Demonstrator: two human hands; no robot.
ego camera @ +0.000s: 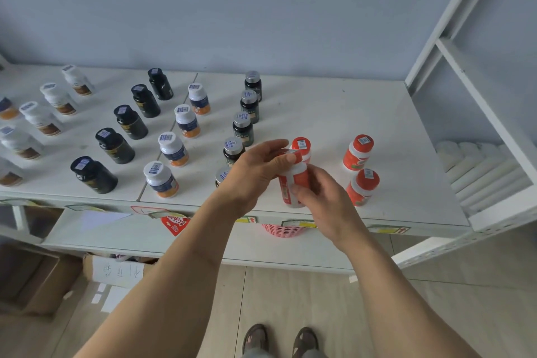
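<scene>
A white bottle with an orange-red label and red cap (292,183) is held just above the front edge of the white shelf (401,154). My right hand (325,197) grips its lower body from the right. My left hand (258,167) comes over from the left, with thumb and fingertips at the red cap; part of the cap is hidden under them. Behind it stands another red-capped bottle (301,146). Two more red-capped bottles (358,152) (363,186) stand to the right.
Rows of upright bottles fill the shelf's left half: silver-capped dark ones (243,128), white-capped ones with blue and orange labels (173,149), black ones (114,145), white ones at far left (40,117). A pink basket (283,230) sits below, cardboard boxes (37,279) on the floor, a white rack (476,113) to the right.
</scene>
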